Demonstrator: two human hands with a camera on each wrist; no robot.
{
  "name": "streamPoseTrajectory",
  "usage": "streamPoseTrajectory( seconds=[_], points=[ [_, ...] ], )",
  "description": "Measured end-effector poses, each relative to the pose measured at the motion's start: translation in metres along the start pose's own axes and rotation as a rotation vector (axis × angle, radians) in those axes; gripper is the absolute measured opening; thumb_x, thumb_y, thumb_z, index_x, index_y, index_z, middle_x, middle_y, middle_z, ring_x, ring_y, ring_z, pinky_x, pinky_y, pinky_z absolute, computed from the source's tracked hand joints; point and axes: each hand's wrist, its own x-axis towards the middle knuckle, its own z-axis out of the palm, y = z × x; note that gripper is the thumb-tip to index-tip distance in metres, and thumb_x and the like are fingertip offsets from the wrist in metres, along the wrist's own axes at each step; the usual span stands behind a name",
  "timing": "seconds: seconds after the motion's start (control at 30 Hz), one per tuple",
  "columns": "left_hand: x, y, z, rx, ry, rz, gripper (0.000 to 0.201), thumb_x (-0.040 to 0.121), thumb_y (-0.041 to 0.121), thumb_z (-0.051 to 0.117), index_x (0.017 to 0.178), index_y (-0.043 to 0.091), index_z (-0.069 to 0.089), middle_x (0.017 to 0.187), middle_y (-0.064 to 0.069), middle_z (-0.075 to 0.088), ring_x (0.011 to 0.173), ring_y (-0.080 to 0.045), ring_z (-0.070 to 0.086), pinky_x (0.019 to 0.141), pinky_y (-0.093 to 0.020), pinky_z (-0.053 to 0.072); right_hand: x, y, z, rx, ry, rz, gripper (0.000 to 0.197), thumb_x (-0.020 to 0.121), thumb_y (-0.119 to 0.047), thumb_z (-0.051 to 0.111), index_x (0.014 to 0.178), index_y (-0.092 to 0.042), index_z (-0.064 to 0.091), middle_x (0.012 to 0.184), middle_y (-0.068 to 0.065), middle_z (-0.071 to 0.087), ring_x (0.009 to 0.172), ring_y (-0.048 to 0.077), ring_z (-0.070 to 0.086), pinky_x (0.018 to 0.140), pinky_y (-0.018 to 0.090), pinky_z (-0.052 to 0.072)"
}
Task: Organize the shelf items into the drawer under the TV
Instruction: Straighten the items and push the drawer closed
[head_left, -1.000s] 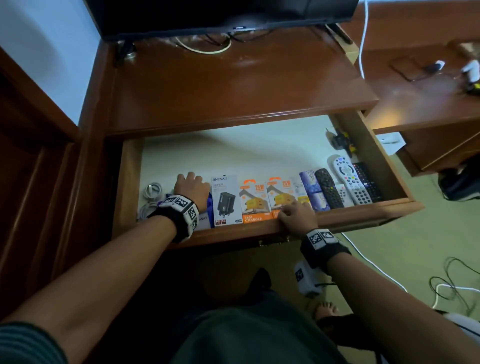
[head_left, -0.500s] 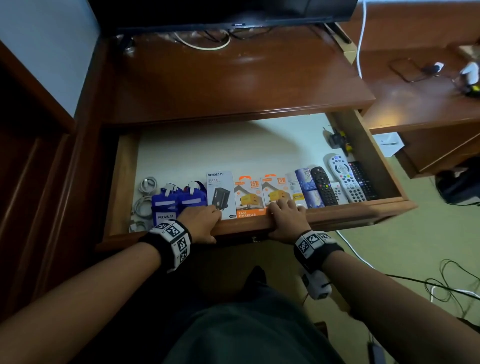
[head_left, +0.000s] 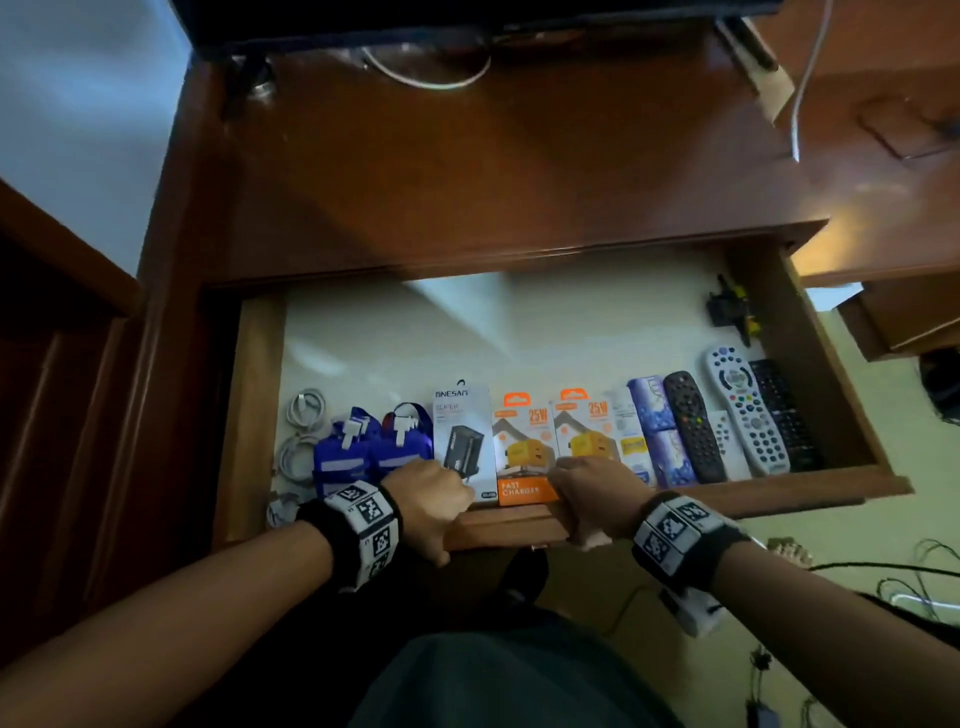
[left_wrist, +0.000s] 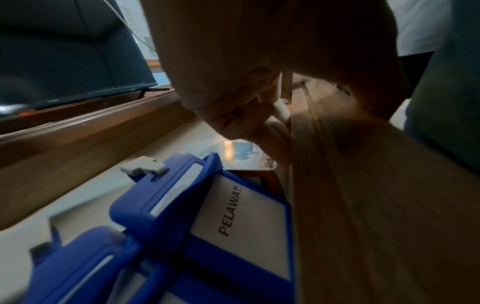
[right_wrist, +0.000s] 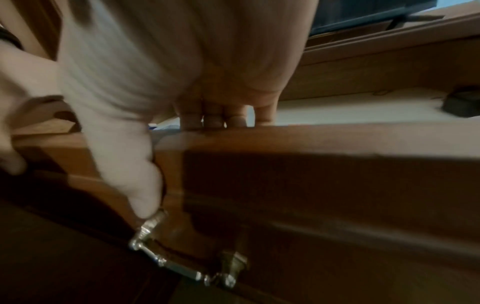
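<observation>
The wooden drawer (head_left: 779, 491) under the TV stands pulled out. Along its front lie white cables (head_left: 304, 436), two blue badge holders (head_left: 374, 452), charger boxes (head_left: 524, 441) and several remotes (head_left: 748, 410). My left hand (head_left: 431, 499) grips the drawer's front panel, fingers curled over the top edge and thumb on the outer face. My right hand (head_left: 587, 491) grips the same panel a little to the right, fingers (right_wrist: 213, 120) hooked over the rim (right_wrist: 337, 135), thumb (right_wrist: 140, 185) down near the metal pull handle (right_wrist: 182, 265). A blue badge holder (left_wrist: 233, 216) reads PELAWAT beside my left hand (left_wrist: 259, 102).
The TV (head_left: 467, 21) stands on the cabinet top (head_left: 493, 171) with cables behind it. A lower desk (head_left: 893, 171) adjoins on the right. Cords (head_left: 909, 582) trail on the green floor at the right. A small black tool (head_left: 732, 312) lies at the drawer's back right.
My left hand came off the badge holders and took hold of the drawer front. My right hand stayed on the front panel. Less of the drawer's depth shows than a second ago.
</observation>
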Motion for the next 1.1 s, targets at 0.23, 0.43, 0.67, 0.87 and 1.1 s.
streamPoseTrajectory(
  seconds=[0.23, 0.43, 0.67, 0.87, 1.1],
  points=[
    [0.006, -0.006, -0.010, -0.042, -0.059, 0.134, 0.050, 0.070, 0.048, 0.076, 0.101, 0.013, 0.059, 0.090, -0.003, 0.063, 0.079, -0.019, 0.060, 0.074, -0.033, 0.055, 0.020, 0.001, -0.024, -0.069, -0.236, -0.141, 0.048, 0.078, -0.026, 0.074, 0.122, -0.017, 0.057, 0.122, 0.005, 0.060, 0.112, 0.027, 0.056, 0.096, 0.038, 0.044],
    [0.012, -0.017, -0.017, -0.115, -0.056, 0.143, 0.052, 0.073, 0.044, 0.075, 0.108, 0.010, 0.057, 0.095, -0.006, 0.063, 0.084, -0.020, 0.059, 0.080, -0.034, 0.054, 0.028, 0.006, -0.034, -0.048, -0.273, -0.176, 0.042, 0.084, -0.029, 0.067, 0.124, -0.025, 0.055, 0.120, -0.003, 0.059, 0.110, 0.021, 0.056, 0.097, 0.040, 0.045],
    [0.029, -0.064, -0.059, -0.096, 0.018, 0.040, 0.048, 0.069, 0.048, 0.075, 0.100, 0.014, 0.059, 0.094, -0.002, 0.062, 0.083, -0.019, 0.060, 0.073, -0.030, 0.051, 0.061, 0.030, -0.078, -0.040, -0.119, -0.098, 0.044, 0.066, -0.026, 0.080, 0.106, -0.025, 0.062, 0.102, -0.007, 0.060, 0.093, 0.017, 0.060, 0.084, 0.034, 0.054],
    [0.044, -0.114, -0.088, -0.092, 0.192, -0.085, 0.045, 0.068, 0.051, 0.073, 0.097, 0.020, 0.058, 0.098, 0.003, 0.061, 0.086, -0.016, 0.058, 0.078, -0.033, 0.050, 0.095, 0.061, -0.107, -0.131, 0.285, -0.054, 0.034, 0.071, -0.034, 0.073, 0.101, -0.020, 0.067, 0.103, 0.006, 0.056, 0.096, 0.026, 0.052, 0.077, 0.046, 0.052],
    [0.054, -0.155, -0.111, 0.057, 0.558, -0.402, 0.125, 0.041, 0.070, 0.077, 0.145, 0.028, 0.023, 0.158, -0.006, 0.001, 0.142, -0.032, 0.005, 0.104, -0.052, 0.023, 0.124, 0.088, -0.152, -0.184, 0.539, 0.103, 0.128, 0.033, -0.048, 0.090, 0.144, -0.030, 0.030, 0.154, 0.016, 0.013, 0.134, 0.045, 0.028, 0.098, 0.066, 0.035]
  ],
)
